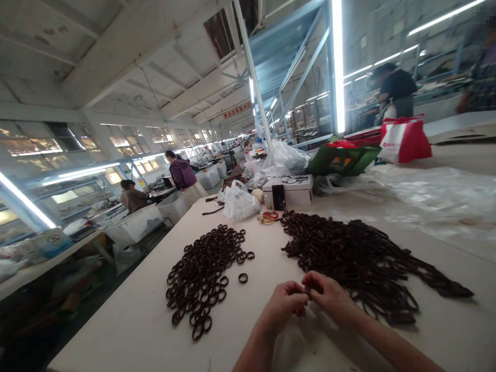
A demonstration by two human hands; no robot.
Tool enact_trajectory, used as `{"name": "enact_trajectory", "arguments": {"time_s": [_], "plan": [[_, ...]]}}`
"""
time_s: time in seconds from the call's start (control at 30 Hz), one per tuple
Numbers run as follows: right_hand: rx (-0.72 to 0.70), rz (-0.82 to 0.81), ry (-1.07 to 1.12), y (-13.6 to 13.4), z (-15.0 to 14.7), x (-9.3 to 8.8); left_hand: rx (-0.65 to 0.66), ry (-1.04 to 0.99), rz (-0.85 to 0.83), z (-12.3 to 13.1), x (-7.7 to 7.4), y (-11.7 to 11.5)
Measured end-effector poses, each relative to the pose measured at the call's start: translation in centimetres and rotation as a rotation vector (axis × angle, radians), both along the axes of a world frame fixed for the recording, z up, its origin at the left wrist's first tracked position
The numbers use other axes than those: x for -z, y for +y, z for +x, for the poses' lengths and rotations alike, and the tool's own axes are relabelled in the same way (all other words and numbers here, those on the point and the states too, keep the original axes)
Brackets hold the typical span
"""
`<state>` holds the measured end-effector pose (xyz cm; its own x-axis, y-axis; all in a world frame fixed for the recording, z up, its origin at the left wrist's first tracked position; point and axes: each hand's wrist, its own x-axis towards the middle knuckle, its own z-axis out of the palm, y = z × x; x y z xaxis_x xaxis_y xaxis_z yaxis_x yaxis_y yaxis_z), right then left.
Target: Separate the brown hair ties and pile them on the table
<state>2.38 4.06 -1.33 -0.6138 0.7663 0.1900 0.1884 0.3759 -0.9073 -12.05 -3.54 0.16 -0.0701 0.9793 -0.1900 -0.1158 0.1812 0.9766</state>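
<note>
My left hand (285,304) and my right hand (326,295) meet over the table, fingertips pinched together. A small dark bit shows between them, mostly hidden by the fingers, so I cannot tell its kind. Left of my hands lies a pile of small dark brown rings (209,268), with one loose ring (243,278) apart from it. Just beyond my right hand spreads a larger heap of dark brown strips and loops (349,253), trailing off to the right.
The pale table (127,330) has its edge on the left. Farther back are a white plastic bag (241,200), red-handled scissors (268,217), a phone (278,197) against a white box (302,190), a green bag (343,161) and a red-and-white bag (406,139). Several people work beyond.
</note>
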Motion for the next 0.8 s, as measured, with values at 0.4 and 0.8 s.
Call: {"name": "enact_trajectory", "arguments": {"time_s": [0.4,0.8], "plan": [[-0.188,-0.324,0.149,-0.5,0.3,-1.2,-0.206,0.210,0.030,-1.6,0.5,0.9],[0.025,0.348,-0.016,-1.5,0.4,-1.7,-0.164,0.163,0.161,-0.1,0.8,0.7]]}}
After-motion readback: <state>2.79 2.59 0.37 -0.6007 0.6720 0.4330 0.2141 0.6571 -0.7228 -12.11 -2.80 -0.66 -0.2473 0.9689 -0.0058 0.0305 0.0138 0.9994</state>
